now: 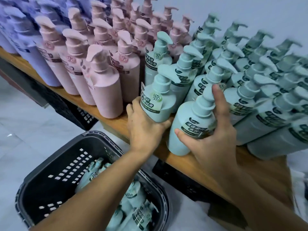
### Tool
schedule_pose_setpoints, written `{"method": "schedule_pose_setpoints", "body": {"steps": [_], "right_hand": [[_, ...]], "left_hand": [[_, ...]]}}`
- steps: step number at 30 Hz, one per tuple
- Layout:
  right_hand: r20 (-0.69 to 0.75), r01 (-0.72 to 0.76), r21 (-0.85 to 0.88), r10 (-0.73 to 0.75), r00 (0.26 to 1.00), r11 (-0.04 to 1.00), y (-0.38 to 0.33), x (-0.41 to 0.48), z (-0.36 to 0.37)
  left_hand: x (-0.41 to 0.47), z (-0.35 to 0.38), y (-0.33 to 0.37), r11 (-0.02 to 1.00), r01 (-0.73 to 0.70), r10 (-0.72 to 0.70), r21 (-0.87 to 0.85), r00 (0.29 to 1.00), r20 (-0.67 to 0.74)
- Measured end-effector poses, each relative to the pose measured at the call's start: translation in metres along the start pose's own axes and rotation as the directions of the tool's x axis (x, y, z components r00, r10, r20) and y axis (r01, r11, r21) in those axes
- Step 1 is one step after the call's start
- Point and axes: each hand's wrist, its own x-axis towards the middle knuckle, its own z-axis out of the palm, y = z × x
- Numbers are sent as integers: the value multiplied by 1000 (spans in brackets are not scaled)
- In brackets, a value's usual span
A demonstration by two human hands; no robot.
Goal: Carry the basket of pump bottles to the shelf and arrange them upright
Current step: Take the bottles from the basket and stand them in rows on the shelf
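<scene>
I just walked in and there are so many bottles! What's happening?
A person is stocking a wooden shelf. The left hand holds one green pump bottle at the shelf's front edge; the right hand grips a second green bottle beside it. More green bottles lie in the dark basket below.

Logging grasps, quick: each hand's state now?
Left hand: grips a green bottle.
Right hand: grips the nearer green bottle.
</scene>
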Motion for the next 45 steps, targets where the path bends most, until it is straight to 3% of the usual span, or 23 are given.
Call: {"method": "schedule_pose_setpoints", "body": {"steps": [6, 15, 18, 21, 23, 25, 30, 38, 45], "right_hand": [[-46, 62, 6, -62, 997, 998, 21, 2, 10], [-62, 109, -109, -117, 991, 988, 37, -13, 19], [-90, 34, -33, -36, 995, 999, 35, -24, 16], [-117, -147, 109, 160, 980, 983, 34, -43, 11], [-84, -344, 223, 369, 925, 912, 33, -50, 12], [3, -479, 223, 491, 871, 849, 36, -53, 20], [55, -541, 139, 539, 840, 829, 40, -36, 45], [34, -485, 30, 484, 875, 874, 33, -7, 82], [15, -480, -47, 481, 877, 876, 28, -3, 86]], "left_hand": [[2, 18, -13, 999, -32, 30, -36, 998, -62], [-4, 20, -19, 999, 7, -7, -32, 1000, 3], [-1, 11, -21, 996, 35, -23, -81, 990, 142], [-3, 2, -28, 1000, 23, -20, -10, 975, 222], [-5, -4, -31, 997, 11, -27, 73, 977, 214], [-4, -7, -34, 994, -32, 8, 109, 977, 214], [6, 0, -34, 991, 30, -48, 127, 988, 144], [35, 6, -34, 976, 88, -100, 198, 994, 51], [23, 2, -45, 978, 51, -69, 202, 994, 79]]}}
